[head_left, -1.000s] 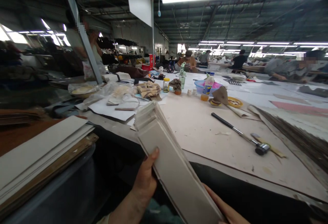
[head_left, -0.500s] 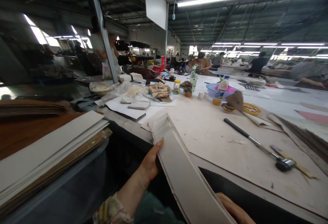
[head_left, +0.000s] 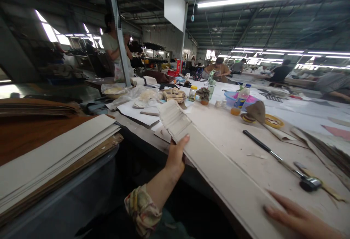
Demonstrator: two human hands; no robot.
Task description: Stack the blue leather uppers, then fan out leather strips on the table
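A long off-white board-like strip [head_left: 218,166], looking like several layers together, slants from the middle of the view to the lower right. Its far end is creased crosswise and bends upward over the table. My left hand [head_left: 176,157] grips its left edge near that end, thumb on top and fingers underneath. Over the near end is my right hand [head_left: 298,213], its thumb on the strip and its index finger along the right edge; the remaining fingers are hidden. To the right, a black-handled hammer [head_left: 284,162] lies on the table beside a yellowish tool [head_left: 325,184].
The pale worktable [head_left: 224,129] carries a drink bottle [head_left: 242,97], a yellow dish [head_left: 273,121], a yellow-lidded jar [head_left: 192,93] and folded tan pieces [head_left: 173,95]. At left, more white strips [head_left: 60,155] lie stacked over a grey bin [head_left: 82,188]. Other people work farther back.
The strip has swung up and its far end now tilts more to the left. My left hand has moved up and right; my right hand has moved right, its fingers now showing over the strip.
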